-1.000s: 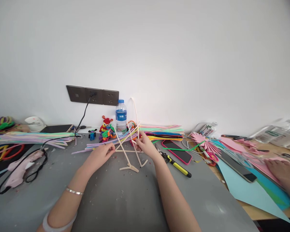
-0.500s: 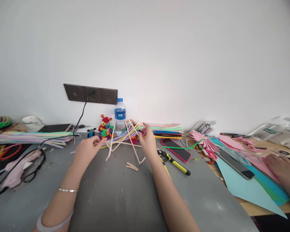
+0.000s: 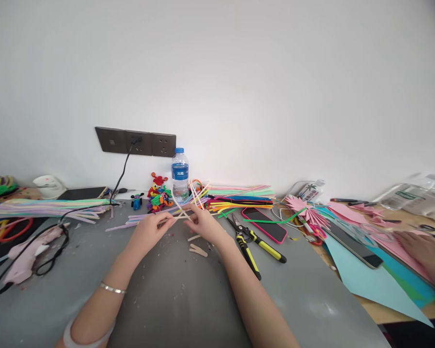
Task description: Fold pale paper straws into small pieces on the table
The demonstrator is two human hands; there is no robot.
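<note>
Cream pipe cleaners (image 3: 180,209) cross each other between my two hands, just in front of the water bottle (image 3: 180,175). My left hand (image 3: 152,231) is closed, its thumb and fingertips pinching the pipe cleaners from the left. From the right, my right hand (image 3: 204,225) has its fingers closed on them as well, close to the crossing. A short folded cream piece (image 3: 198,250) lies on the grey table (image 3: 166,299) below my right hand. Behind my hands sit small colourful pipe-cleaner figures (image 3: 158,194).
Yellow-handled pliers (image 3: 252,241) and a pink-cased phone (image 3: 266,225) lie to the right. Bundles of coloured pipe cleaners (image 3: 242,200) run along the wall. On the left is a pink glue gun (image 3: 29,258) with a black cord. Another person's hand (image 3: 420,249) rests on pink paper.
My hands have come closer together, the right moving left and down and the left moving right. The cream pipe cleaners, spread wide before, now cross between my fingers. The pliers are more exposed.
</note>
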